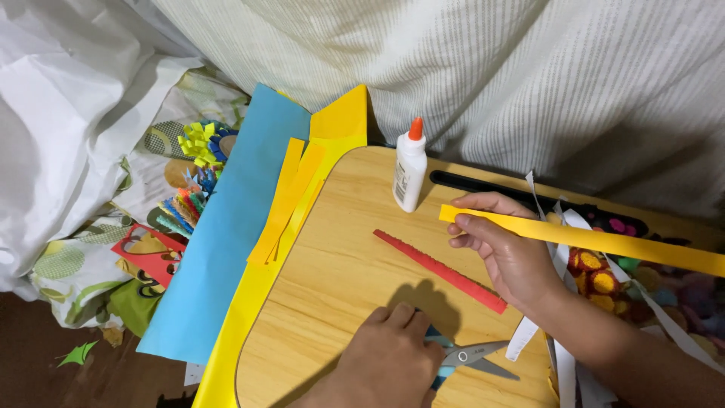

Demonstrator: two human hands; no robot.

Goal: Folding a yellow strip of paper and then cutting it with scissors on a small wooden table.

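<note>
Wooden board [340, 272]: left hand [393, 355] palm-down, seemingly gripping scissors [472, 355]; right hand [502, 245] pinching yellow strip [604, 242].

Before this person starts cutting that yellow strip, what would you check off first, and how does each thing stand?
1. Yellow paper strip gripped: ok, the right hand pinches its near end.
2. Scissors in hand: ok, the left hand rests on the handles on the wooden board.
3. Blades ready: cannot tell for sure; they look slightly parted.
4. Red fringed strip out of the way: not ok, it lies between the hands.
5. Glue bottle capped and upright: ok, orange tip on.
</note>
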